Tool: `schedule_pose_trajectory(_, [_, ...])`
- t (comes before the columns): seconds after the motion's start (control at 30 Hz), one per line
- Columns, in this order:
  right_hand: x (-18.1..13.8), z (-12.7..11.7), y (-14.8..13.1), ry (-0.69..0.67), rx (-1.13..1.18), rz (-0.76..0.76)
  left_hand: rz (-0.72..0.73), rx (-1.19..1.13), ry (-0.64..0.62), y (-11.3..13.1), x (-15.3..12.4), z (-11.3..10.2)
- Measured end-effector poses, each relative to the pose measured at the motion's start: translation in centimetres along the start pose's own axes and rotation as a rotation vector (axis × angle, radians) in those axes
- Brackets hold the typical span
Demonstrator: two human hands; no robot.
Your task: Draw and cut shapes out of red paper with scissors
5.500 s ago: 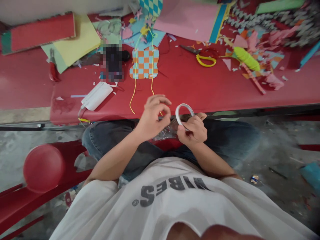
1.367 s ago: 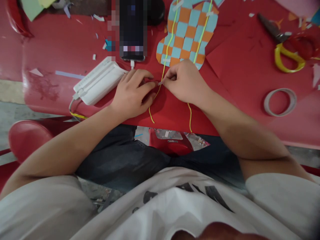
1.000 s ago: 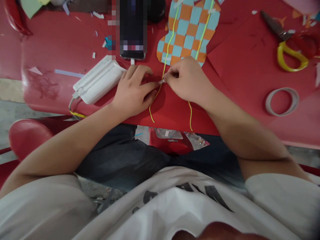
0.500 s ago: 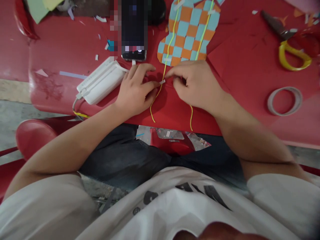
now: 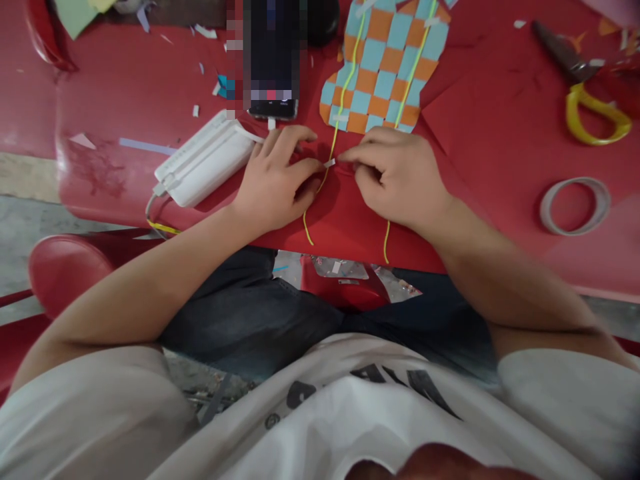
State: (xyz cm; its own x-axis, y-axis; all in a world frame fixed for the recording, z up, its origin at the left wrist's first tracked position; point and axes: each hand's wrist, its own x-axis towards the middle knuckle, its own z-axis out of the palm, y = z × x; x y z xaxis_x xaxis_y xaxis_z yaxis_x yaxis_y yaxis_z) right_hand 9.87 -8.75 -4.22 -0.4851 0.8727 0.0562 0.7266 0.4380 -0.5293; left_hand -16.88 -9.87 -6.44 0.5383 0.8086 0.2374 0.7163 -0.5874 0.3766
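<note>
A small strip of tape [image 5: 331, 163] lies crosswise over a yellow string [image 5: 335, 142] on a red worktop [image 5: 480, 233], between a person's two hands, set apart. The left hand [image 5: 280, 177] is nearer, an index fingertip touching the strip's left end, thumb parted from it. The right hand [image 5: 400, 175], finger and thumb slightly parted with nothing visible between, sits just beyond the other end. The string runs away beneath, up onto checkered paper [image 5: 379, 80].

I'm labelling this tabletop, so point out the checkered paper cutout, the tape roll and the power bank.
Checkered paper cutout [image 5: 384, 70], head view: middle of its checked face.
Tape roll [image 5: 545, 208], head view: left side of its ring.
Power bank [image 5: 206, 160], head view: its white upper face.
</note>
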Motion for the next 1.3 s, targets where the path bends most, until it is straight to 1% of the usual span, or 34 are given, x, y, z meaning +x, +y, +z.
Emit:
schedule_pose_trajectory(0.27, [0.03,0.15,0.37,-0.034,0.011,-0.019,-0.031,-0.027,-0.021,0.07,0.02,-0.05])
schedule_pose_trajectory(0.47, [0.08,0.26,0.56,-0.033,0.008,-0.02,-0.02,-0.031,-0.008,0.08,0.07,-0.04])
schedule_pose_trajectory(0.7, [0.08,0.38,0.53,-0.018,0.01,-0.053,-0.058,-0.078,-0.029,0.01,0.11,0.13])
schedule_pose_trajectory(1.3, [0.01,0.57,0.4,-0.021,-0.025,-0.053,-0.045,-0.054,-0.033,-0.04,0.14,0.01])
